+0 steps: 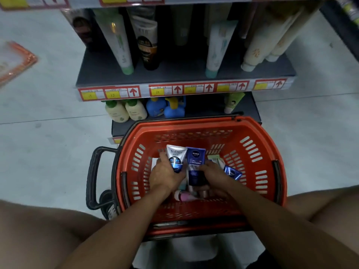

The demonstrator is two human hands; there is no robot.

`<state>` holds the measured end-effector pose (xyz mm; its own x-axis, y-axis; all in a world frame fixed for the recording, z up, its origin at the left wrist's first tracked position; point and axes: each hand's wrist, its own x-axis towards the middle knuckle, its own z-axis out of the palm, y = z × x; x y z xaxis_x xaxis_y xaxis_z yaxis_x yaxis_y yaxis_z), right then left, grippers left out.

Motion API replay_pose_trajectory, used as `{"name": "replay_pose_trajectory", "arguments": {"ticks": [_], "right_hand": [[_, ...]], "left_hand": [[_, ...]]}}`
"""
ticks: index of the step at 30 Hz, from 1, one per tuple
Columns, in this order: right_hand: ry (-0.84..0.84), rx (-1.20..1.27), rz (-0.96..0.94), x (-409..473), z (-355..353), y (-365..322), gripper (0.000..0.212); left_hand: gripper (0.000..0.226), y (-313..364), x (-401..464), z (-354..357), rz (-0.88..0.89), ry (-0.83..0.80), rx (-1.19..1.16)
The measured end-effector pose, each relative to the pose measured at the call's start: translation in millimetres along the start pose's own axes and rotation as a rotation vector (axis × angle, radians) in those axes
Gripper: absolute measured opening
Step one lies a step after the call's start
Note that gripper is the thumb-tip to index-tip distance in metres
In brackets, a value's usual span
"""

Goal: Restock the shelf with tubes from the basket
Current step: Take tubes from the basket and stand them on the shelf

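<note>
Both hands down in orange basket (272,193).
Left hand (165,176) grips silver tube (175,159); right hand (211,174) grips blue tube (196,165).

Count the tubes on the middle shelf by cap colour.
Green caps: 2, one on the left and one right of centre
Black cap: 1
White caps: 2, side by side at right
Total: 5 whose caps show; those further back are too dark to count.

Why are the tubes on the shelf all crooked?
They lean instead of standing straight: the green-capped tube tips one way, the teal-capped tube the other, and the cream tubes slump sideways. The shelf has gaps, so nothing props them up.
</note>
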<state>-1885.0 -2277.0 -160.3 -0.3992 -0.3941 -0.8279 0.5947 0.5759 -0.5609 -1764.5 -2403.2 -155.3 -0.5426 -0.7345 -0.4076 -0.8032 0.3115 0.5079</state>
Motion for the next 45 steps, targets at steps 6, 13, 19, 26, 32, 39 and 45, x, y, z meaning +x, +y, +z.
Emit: {"name": "replay_pose_trajectory", "arguments": {"ticks": [6, 13, 19, 26, 32, 39, 45], "right_hand": [[-0.016, -0.011, -0.102, -37, -7, -10, 0.028], [0.015, -0.166, -0.347, -81, -11, -17, 0.042], [0.055, -0.187, -0.560, -118, -8, -32, 0.064], [0.109, -0.270, -0.763, -165, -6, -61, 0.060], [0.251, -0.398, -0.931, -201, -1, -92, 0.063], [0.285, -0.359, -1.028, -217, 15, -129, 0.059], [0.263, -0.344, -1.092, -219, 44, -179, 0.057]], "left_hand": [[0.073, 17, -26, -32, 0.001, 0.027, -0.139], [0.068, 36, -64, -66, 0.061, 0.129, -0.166], [0.064, 46, -92, -98, 0.157, 0.199, -0.217], [0.058, 65, -124, -148, 0.241, 0.302, -0.295], [0.058, 86, -140, -190, 0.262, 0.441, -0.302], [0.058, 96, -131, -230, 0.300, 0.535, -0.336], [0.064, 101, -98, -275, 0.345, 0.607, -0.371]]}}
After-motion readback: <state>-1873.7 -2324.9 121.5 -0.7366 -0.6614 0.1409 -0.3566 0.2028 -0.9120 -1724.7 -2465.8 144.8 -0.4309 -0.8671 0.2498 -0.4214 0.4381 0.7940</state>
